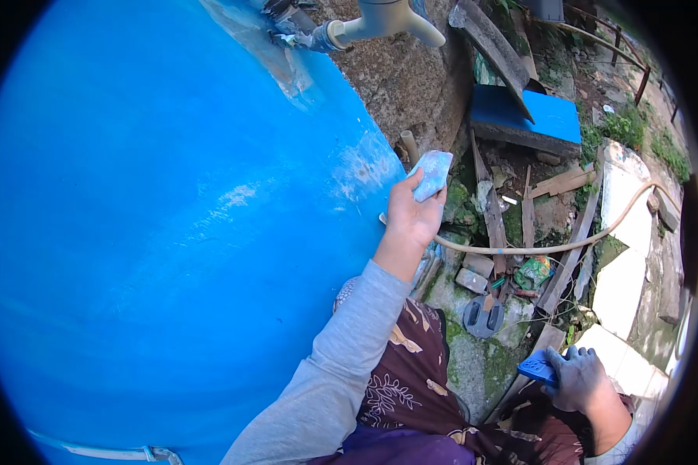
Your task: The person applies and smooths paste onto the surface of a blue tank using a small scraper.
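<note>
Left hand (411, 222), nearer the tank (171, 232), pinches the pale block (433, 172) beside the tank's edge, long axis roughly following the forearm (349, 333); right hand (583, 381), farther from the tank, grips the dark-blue piece (536, 368).

Ground at right: long beige rubber hose (551, 250) crosses sunlit pale flat slabs (620, 291). Upper right: grey weathered curved board (492, 50) overlaps a rectangular slab with bright blue top (557, 116). Below hose: crumpled green plastic wrapper (533, 271); round grey slotted object (482, 325) near it.
</note>
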The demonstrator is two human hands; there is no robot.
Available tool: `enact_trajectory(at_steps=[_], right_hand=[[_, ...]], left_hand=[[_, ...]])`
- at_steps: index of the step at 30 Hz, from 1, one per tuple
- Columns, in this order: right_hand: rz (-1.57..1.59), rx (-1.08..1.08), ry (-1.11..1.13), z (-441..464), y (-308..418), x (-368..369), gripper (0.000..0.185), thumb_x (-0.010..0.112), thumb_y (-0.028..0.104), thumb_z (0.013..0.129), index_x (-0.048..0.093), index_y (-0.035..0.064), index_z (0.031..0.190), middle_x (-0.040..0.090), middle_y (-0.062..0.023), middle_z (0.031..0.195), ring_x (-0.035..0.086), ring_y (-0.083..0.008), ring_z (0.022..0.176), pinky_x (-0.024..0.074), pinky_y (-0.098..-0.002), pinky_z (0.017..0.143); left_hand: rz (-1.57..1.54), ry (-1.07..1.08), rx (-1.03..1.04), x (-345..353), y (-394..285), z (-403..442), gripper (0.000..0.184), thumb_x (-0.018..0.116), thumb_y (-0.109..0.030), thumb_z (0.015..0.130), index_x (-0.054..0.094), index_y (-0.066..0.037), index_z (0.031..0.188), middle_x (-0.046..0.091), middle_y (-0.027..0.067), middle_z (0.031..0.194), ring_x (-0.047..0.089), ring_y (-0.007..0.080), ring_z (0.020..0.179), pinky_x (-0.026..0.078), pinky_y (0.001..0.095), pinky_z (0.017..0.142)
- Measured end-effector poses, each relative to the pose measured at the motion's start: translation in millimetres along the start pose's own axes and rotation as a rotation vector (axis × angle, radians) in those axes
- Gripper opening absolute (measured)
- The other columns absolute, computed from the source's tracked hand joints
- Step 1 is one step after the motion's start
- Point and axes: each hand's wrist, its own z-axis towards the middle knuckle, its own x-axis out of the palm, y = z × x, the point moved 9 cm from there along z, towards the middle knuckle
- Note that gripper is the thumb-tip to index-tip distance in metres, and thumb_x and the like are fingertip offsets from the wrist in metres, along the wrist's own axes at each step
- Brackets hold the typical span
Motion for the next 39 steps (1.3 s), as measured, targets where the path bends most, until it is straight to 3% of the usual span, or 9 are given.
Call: enact_trajectory(at_steps=[6,13,18,20,24,29,34,36,39], right_hand=[[0.017,0.004,0.018,-3,2,0,0.069,0.064,0.038,0.07,0.043,0.0018,0.125,0.055,-0.0214,0.102,0.052,-0.0313,0.098,0.0375,-0.0389,0.087],[-0.023,-0.008,0.024,1,2,0,0.068,0.063,0.038,0.07,0.043,0.002,0.125,0.055,-0.0209,0.102,0.052,-0.0307,0.098,0.0376,-0.0383,0.086],[0.008,0.004,0.021,0,1,-3,0.069,0.063,0.038,0.07,0.043,0.0022,0.125,0.055,-0.0208,0.102,0.052,-0.0309,0.098,0.0374,-0.0383,0.087],[0.012,-0.011,0.023,1,3,-2,0.069,0.064,0.038,0.07,0.043,0.0022,0.125,0.055,-0.0209,0.102,0.052,-0.031,0.098,0.0373,-0.0384,0.087],[-0.005,-0.004,0.02,4,1,2,0.069,0.065,0.036,0.069,0.044,0.0022,0.125,0.055,-0.0211,0.101,0.053,-0.0315,0.097,0.0376,-0.0383,0.086],[0.009,-0.009,-0.02,6,2,-4,0.067,0.065,0.036,0.069,0.045,0.0023,0.124,0.055,-0.0216,0.1,0.053,-0.0324,0.096,0.0381,-0.0382,0.086],[-0.011,-0.024,-0.016,4,4,-3,0.066,0.064,0.037,0.069,0.045,0.0032,0.123,0.056,-0.0214,0.099,0.054,-0.0326,0.094,0.0389,-0.0386,0.085],[-0.012,-0.019,-0.013,4,4,-2,0.066,0.064,0.037,0.069,0.045,0.0034,0.123,0.056,-0.0213,0.099,0.054,-0.0325,0.094,0.0388,-0.0385,0.085],[-0.012,-0.015,-0.014,3,2,-2,0.067,0.064,0.037,0.069,0.044,0.0039,0.124,0.056,-0.0211,0.098,0.054,-0.0324,0.094,0.0387,-0.0384,0.085]], left_hand=[[-0.008,-0.009,0.019,0,-46,-4,0.035,0.043,-0.007,0.089,0.036,0.005,0.122,0.042,0.0188,0.123,0.043,0.0308,0.114,0.035,0.043,0.098],[0.066,0.007,0.016,-2,4,-10,0.036,0.05,-0.005,0.086,0.039,0.004,0.119,0.044,0.0171,0.122,0.044,0.0279,0.114,0.035,0.0413,0.098],[0.058,-0.003,0.02,5,-27,-17,0.036,0.047,-0.006,0.088,0.037,0.005,0.12,0.044,0.0174,0.121,0.042,0.0283,0.115,0.033,0.0424,0.099],[-0.135,-0.035,-0.053,7,-39,-7,0.035,0.045,-0.008,0.089,0.036,0.005,0.12,0.043,0.0178,0.122,0.042,0.029,0.115,0.032,0.0422,0.099],[0.013,-0.056,0.064,-2,-30,16,0.035,0.045,-0.008,0.089,0.035,0.004,0.12,0.043,0.018,0.122,0.041,0.0295,0.117,0.032,0.0421,0.099],[0.029,0.069,-0.013,9,-20,-18,0.036,0.046,-0.009,0.088,0.037,0.004,0.12,0.041,0.0186,0.125,0.04,0.0299,0.118,0.033,0.0425,0.099],[-0.074,0.028,-0.06,6,-35,2,0.036,0.046,-0.009,0.088,0.036,0.004,0.121,0.042,0.0182,0.124,0.04,0.03,0.117,0.032,0.0412,0.1],[0.012,0.01,0.032,-4,-33,3,0.037,0.047,-0.009,0.088,0.036,0.004,0.121,0.042,0.0181,0.123,0.04,0.0297,0.116,0.032,0.0402,0.1],[0.063,0.015,-0.003,-4,-7,-16,0.035,0.048,-0.008,0.088,0.039,0.004,0.119,0.044,0.0175,0.121,0.043,0.028,0.114,0.033,0.0395,0.099]])
